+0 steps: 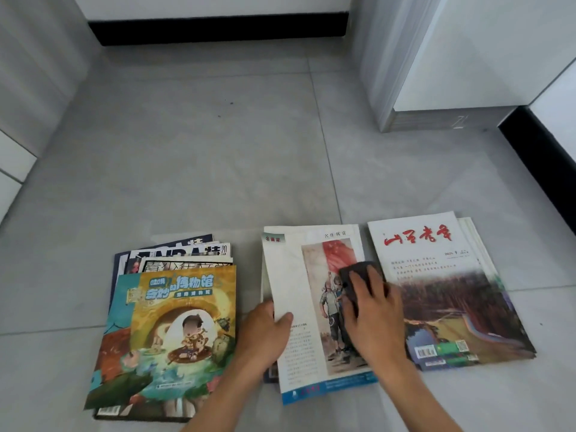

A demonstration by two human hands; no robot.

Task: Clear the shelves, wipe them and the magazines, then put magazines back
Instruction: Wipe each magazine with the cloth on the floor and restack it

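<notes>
Hands: I count two. My left hand (265, 332) grips the left edge of the middle magazine (314, 310), thumb on top of the page, fingers curled under and out of sight. My right hand (371, 310) presses flat on a dark cloth (358, 272), fingers spread and fairly straight over it.
Cloth: one, dark grey, lying on the middle magazine's picture, mostly covered by my right hand; only its far end and left side show.
Magazines: I see three groups on the grey tiled floor (202, 166). Left of my left hand sits a fanned stack (174, 332) with a cartoon cover on top; I make out about four more top edges behind it, the exact count unclear. Under both hands lies the middle magazine, with at least one more beneath it, only edges showing. Just right of my right hand is a magazine with red title characters (442, 288) on top of further copies, seen as offset edges only.
Cabinet: one white unit (436, 73) stands well beyond my right hand, cut off by the frame.
Hard to make out: small print on every cover is blurred.
</notes>
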